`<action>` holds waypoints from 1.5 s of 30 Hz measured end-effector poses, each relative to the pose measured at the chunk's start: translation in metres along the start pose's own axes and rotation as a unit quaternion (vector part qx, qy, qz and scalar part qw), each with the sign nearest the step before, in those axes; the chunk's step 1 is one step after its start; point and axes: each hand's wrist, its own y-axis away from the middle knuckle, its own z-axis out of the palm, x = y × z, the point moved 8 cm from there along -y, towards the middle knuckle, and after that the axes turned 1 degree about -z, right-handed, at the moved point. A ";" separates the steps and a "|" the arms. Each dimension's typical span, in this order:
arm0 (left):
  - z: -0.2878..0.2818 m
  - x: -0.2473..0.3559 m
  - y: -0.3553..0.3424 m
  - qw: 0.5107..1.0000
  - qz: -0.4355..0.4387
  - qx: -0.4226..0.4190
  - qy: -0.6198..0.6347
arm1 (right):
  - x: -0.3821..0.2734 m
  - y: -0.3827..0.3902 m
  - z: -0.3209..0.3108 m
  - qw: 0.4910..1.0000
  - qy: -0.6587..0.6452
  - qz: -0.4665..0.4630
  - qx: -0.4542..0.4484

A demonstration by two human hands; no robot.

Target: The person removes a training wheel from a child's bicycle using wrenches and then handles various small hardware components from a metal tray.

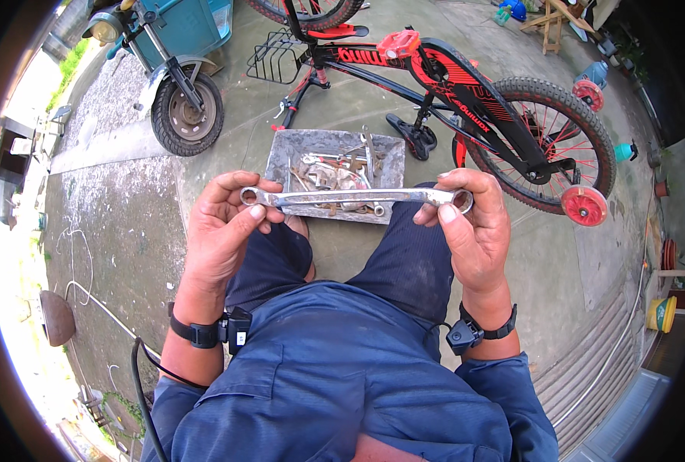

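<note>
"Since I can't see it, tell me what the hands are doing."

"The left hand (223, 223) pinches one end of a wrench (358, 198) between thumb and fingers, and the right hand (477, 223) pinches the other end the same way. The wrench is silvery and long, with a ring at each end."

"Where is it, exactly?"

"In the air, held level from side to side in front of the person's dark trousers (412, 258). Each wrist wears a black strap, the left strap (196, 333) and the right strap (500, 329), each with a small dark box on it."

"And past the wrench?"

"A grey tray (275, 154) on the floor (138, 223), with a jumble of metal tools (342, 163) inside. The wrench crosses my view of its near part."

"What stands around that?"

"Beyond the tray, to the right, a black and red bike (381, 58) is upside down, its saddle (414, 138) low by the floor. Small red side wheels (585, 205) sit beside its big tyre. To the left is the front wheel (188, 115) of a blue vehicle (196, 27). Far right, near the wall, there's a yellow tub (661, 314)."
</note>
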 end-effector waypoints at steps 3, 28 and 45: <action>0.001 -0.003 0.000 1.000 -0.005 0.001 0.002 | 0.004 0.002 -0.001 1.000 -0.004 0.007 0.002; 0.093 -0.098 -0.013 0.921 -0.268 -0.245 -0.141 | 0.142 0.068 -0.151 0.882 -0.311 0.190 0.299; 0.105 -0.130 -0.033 0.890 -0.346 -0.242 -0.169 | 0.253 0.103 -0.326 0.748 0.594 0.252 0.154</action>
